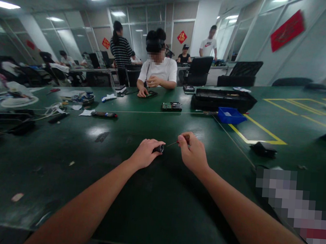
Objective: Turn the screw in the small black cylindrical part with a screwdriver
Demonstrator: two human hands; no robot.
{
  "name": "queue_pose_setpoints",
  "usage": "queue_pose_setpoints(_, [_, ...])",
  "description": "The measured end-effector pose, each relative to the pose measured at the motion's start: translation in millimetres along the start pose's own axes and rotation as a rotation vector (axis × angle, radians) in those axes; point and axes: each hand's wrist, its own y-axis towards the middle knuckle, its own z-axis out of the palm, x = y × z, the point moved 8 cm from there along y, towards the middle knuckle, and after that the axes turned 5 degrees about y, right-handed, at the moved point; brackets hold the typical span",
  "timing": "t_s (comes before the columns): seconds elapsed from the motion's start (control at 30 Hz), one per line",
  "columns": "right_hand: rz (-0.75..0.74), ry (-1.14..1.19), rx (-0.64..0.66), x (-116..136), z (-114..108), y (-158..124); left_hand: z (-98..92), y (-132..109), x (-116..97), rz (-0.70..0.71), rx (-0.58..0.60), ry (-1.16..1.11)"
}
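Note:
Just above the green table, my left hand grips a small dark cylindrical part between thumb and fingers. Its round, pale-rimmed end faces right; most of the body is hidden by the fingers. My right hand is closed around the reddish-brown handle of a screwdriver. The thin metal shaft points left toward the open end of the part, its tip a little apart from the rim as far as I can see.
Beyond my hands lie a green circuit-board device, a black tray and a blue bin. A dark pen-like tool lies to the left, a black block to the right. Opposite, a person in a white shirt handles a small device.

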Motion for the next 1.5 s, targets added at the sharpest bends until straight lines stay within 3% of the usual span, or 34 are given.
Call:
queue_pose_setpoints(0.37, [0.039,0.077,0.094,-1,11,-1,-2.4,-1,-8,0.028,0.000,0.026])
queue_pose_setpoints(0.7, [0.059,-0.082,0.098,-6,10,1,-4.9,0,-3,-0.028,-0.029,-0.081])
queue_pose_setpoints(0.93, [0.074,-0.072,0.022,-11,3,2,-17.1,-4,17,-0.248,-0.256,-0.463])
queue_pose_setpoints(1.07, [0.074,-0.059,0.005,-10,-1,1,-26.0,-7,26,-0.355,-0.308,-0.557])
queue_pose_setpoints(1.17, [0.073,-0.037,0.025,-8,-1,1,-39.3,-5,17,-0.366,-0.280,-0.445])
queue_pose_setpoints(1.27, [0.068,-0.035,0.021,-6,-2,1,-47.2,1,-3,-0.292,-0.209,-0.286])
queue_pose_setpoints(1.37, [0.066,-0.043,0.025,-5,-2,1,-34.0,9,-18,-0.211,-0.049,-0.151])
queue_pose_setpoints(1.5, [0.078,-0.058,0.038,-8,-1,1,-5.2,18,-21,-0.146,0.122,0.028])
